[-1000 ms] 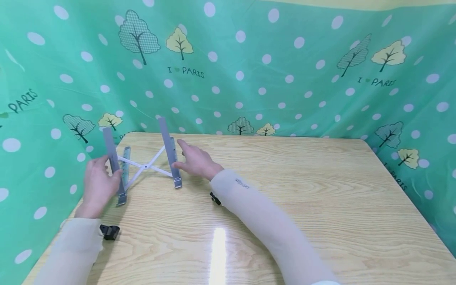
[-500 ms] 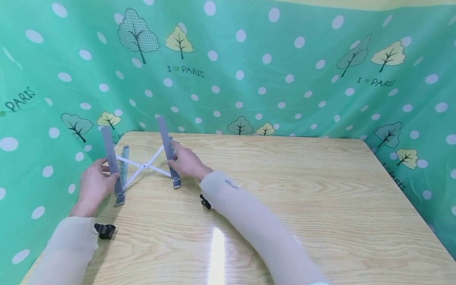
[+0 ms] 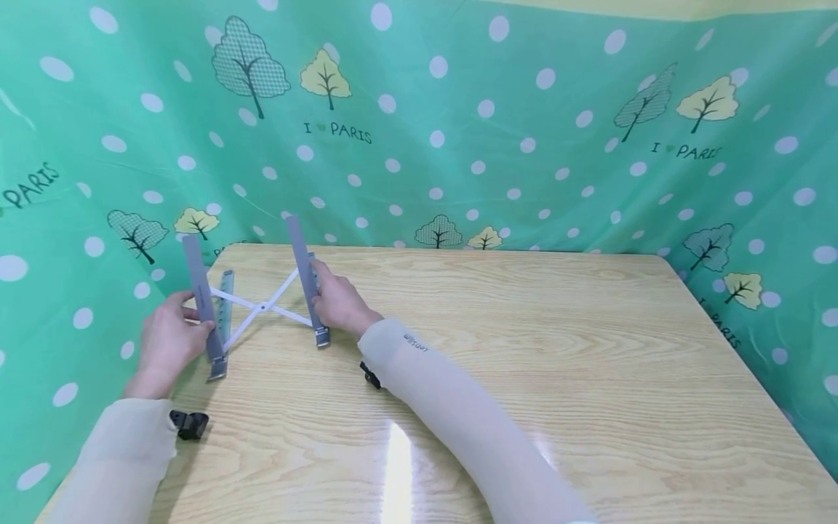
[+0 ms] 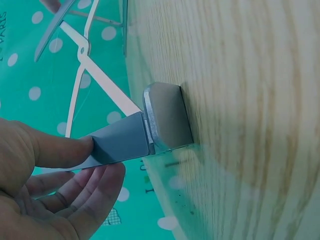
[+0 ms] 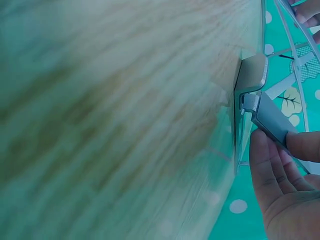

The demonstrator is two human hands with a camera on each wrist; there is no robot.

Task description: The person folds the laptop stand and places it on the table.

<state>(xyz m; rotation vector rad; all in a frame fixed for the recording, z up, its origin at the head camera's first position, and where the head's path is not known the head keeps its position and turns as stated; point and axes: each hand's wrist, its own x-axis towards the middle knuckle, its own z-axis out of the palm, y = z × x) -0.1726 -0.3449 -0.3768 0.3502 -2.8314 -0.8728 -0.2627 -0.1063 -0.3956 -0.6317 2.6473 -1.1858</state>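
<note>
A grey folding laptop stand (image 3: 263,307) stands unfolded at the table's left end, its two slanted support arms joined by crossed bars. My left hand (image 3: 170,338) grips the left support arm (image 3: 198,280), thumb on top and fingers beneath, as the left wrist view shows. On the other side my right hand (image 3: 342,300) holds the right support arm (image 3: 302,255) between thumb and fingers. In the right wrist view, the hooked front lip (image 5: 252,72) of that arm sits by the tabletop. Another lip (image 4: 167,115) shows in the left wrist view beyond my left fingers.
The wood-grain table (image 3: 524,349) stretches away to the right. A green dotted curtain (image 3: 458,109) hangs behind it and along both sides, close to my left hand. Black wrist cameras (image 3: 190,424) sit at my cuffs.
My right hand has moved left and closed its thumb and fingers on the right support arm, which it had only been beside. The left hand keeps its hold; the stand stays nearly in place.
</note>
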